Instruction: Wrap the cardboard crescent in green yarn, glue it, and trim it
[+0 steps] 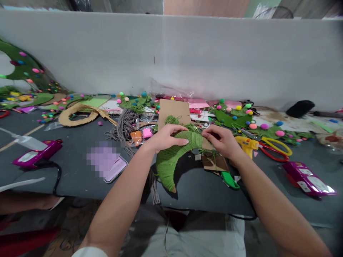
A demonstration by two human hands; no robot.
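Note:
A cardboard crescent (pixel 178 153), mostly wrapped in green yarn, is held just above the dark table. My left hand (pixel 170 137) grips its upper curve, thumb in front and fingers behind. At the right end, where bare brown cardboard shows, my right hand (pixel 218 140) is closed in a pinch on the green yarn; the strand itself is mostly hidden by the fingers. Loose green yarn (pixel 173 121) lies behind the crescent. Below my right hand are a brown cardboard piece (pixel 214 162) with yarn around it and a green-handled cutter (pixel 229 179).
Right of my hands lie a yellow glue gun (pixel 248 145), scissors (pixel 276 148) with red and yellow handles, and a purple device (pixel 308 180). Grey yarn (pixel 124 125), a phone (pixel 115 169) and another purple device (pixel 37 153) sit to the left. A white partition (pixel 107 53) stands behind.

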